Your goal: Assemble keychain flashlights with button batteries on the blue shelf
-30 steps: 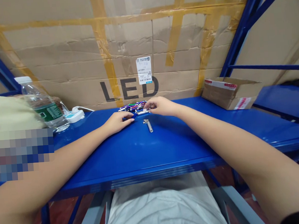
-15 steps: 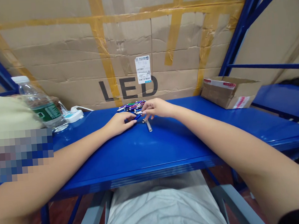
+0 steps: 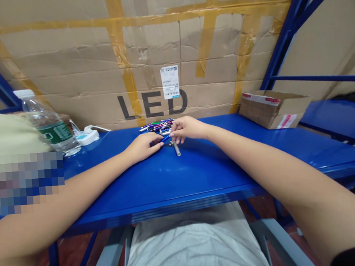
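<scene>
My left hand [image 3: 143, 146] is closed around one end of a slim blue pen [image 3: 165, 138], thumb and fingers pinching it just above the table. At the pen's other end, the fingertips of my right hand [image 3: 187, 128] are pinched together; any small part between them is too small to make out. Below the right fingers lies a short grey tube [image 3: 177, 149] with small metallic bits [image 3: 171, 143] beside its upper end. Right behind both hands sits a pile of colourful pens [image 3: 155, 126], purple, green, red and silver, partly hidden by the right hand.
A blue metal table [image 3: 169, 182] spans the front, with a large taped cardboard box [image 3: 85, 74] behind it. On the left stand a water bottle [image 3: 54, 129], a white power strip [image 3: 88, 136] and a pale bag [image 3: 10, 134]. A small open carton [image 3: 263, 108] stands at right.
Both hands have shifted very slightly to the right, the pen still between them. The pile and the tube look the same.
</scene>
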`<state>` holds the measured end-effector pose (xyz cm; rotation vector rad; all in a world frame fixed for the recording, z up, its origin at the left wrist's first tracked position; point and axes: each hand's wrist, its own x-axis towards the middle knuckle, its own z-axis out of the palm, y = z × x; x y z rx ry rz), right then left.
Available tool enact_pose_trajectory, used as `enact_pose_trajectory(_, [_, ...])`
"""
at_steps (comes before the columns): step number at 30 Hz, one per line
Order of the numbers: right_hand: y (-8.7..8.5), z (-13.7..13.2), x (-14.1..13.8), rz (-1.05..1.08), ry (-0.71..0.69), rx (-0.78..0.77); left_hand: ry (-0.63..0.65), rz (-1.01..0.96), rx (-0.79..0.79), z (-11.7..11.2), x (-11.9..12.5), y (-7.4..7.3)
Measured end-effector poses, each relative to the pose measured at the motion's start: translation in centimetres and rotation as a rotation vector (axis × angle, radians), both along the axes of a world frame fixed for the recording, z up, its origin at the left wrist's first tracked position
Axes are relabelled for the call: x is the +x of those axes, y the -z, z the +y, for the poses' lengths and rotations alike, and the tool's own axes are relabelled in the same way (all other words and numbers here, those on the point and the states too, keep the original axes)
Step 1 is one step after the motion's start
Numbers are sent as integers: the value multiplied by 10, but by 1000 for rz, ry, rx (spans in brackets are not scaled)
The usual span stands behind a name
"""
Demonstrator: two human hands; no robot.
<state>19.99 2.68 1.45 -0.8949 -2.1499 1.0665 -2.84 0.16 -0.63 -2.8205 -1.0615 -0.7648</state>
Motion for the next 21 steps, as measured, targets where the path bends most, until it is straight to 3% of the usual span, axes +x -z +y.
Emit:
enact_pose_trajectory(8, [2,4,2,-48,5,32,-7,2,-1,-2,1,0])
enact_pose_trajectory(10, [-1,1,2,-134,3,156,-2,7,-1,-3,1,-1])
enact_pose_trajectory(16, [-14,-9,2,-436,0,732,25,17,26,-2,-1,0])
enact_pose_trajectory(18, [-15,-11,2,-417,-6,785,47,5,58,-1,-3,0])
enact_pose_trajectory(21, [-14,-12,2,-336,-35,720,80,1,147,0,-6,1])
